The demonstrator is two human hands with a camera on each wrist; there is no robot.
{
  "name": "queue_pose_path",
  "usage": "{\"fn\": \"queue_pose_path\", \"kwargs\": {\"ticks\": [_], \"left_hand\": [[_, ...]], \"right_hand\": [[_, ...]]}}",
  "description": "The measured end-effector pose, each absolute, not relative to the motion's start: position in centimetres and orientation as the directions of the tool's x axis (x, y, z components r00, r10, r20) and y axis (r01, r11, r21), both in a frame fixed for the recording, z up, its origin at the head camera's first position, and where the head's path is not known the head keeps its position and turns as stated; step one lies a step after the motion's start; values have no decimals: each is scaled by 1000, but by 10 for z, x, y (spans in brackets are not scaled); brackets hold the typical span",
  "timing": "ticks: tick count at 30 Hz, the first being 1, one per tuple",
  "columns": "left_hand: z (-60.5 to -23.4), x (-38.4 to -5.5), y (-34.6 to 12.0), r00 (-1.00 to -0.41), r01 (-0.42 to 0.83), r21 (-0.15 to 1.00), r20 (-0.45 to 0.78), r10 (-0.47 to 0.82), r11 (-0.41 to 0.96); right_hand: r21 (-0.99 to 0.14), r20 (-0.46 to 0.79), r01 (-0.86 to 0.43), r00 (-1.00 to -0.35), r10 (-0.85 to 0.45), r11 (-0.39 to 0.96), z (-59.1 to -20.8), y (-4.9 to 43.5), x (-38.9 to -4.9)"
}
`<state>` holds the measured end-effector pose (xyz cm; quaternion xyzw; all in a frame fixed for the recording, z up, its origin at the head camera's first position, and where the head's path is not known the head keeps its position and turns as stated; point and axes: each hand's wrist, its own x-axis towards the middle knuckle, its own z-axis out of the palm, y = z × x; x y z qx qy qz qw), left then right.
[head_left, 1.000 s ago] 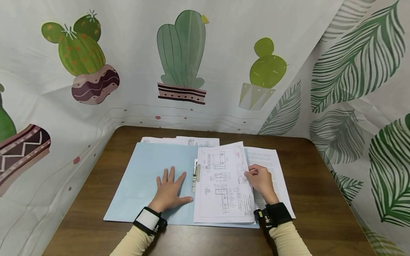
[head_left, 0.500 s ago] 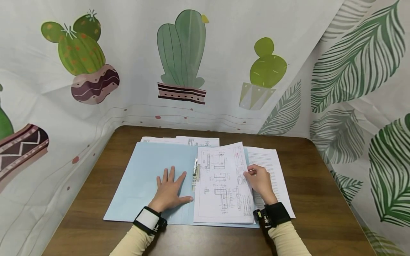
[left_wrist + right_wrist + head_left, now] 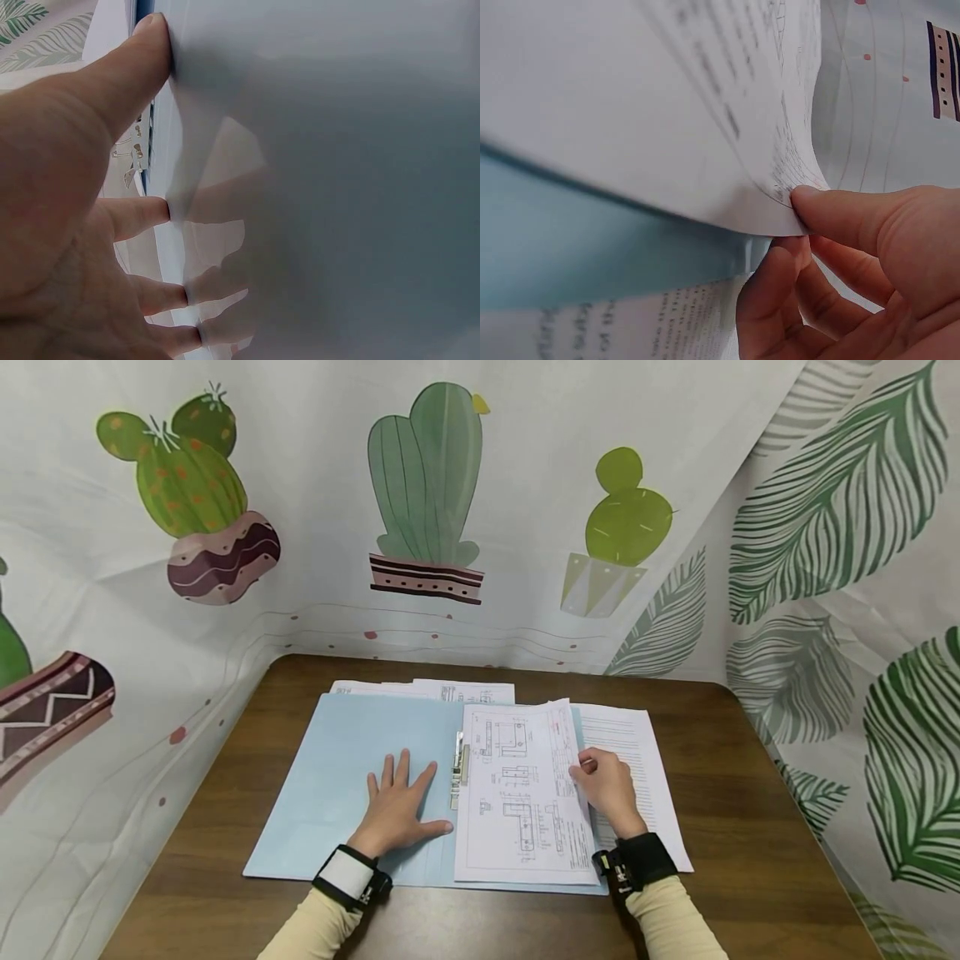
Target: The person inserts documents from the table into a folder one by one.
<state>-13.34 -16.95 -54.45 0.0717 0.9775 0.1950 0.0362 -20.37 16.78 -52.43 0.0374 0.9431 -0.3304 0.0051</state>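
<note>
A light blue folder (image 3: pixel 360 735) lies open on the table, with a metal clip (image 3: pixel 459 768) along its spine. On its right half sits a sheet of paper (image 3: pixel 495 827) printed with technical drawings. My left hand (image 3: pixel 393 814) rests spread on the folder's inner left cover; in the left wrist view its fingertips touch the glossy surface. At the sheet's right edge my right hand (image 3: pixel 609 787) pinches the paper between thumb and fingers. The right wrist view shows the pinched paper (image 3: pixel 705 180) bending up from the blue cover (image 3: pixel 615 247).
Printed text pages (image 3: pixel 645 752) stick out beneath the folder's right side. More papers (image 3: pixel 465 691) show past its top edge. The brown wooden table (image 3: pixel 720 793) meets a cloth backdrop (image 3: pixel 525 510) printed with cacti and leaves.
The top right corner of the drawing sheet has dipped and shifted slightly. My right hand has moved very little, still pinching the edge. The left hand stays put.
</note>
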Motion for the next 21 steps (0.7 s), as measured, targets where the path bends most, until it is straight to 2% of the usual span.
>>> {"fn": "queue_pose_path", "kwargs": {"ticks": [21], "left_hand": [[-545,-135,-170,-988,119,400,-48,150,909]], "right_hand": [[-555,-37,54,-998,40,830,-529,164,-202]]}}
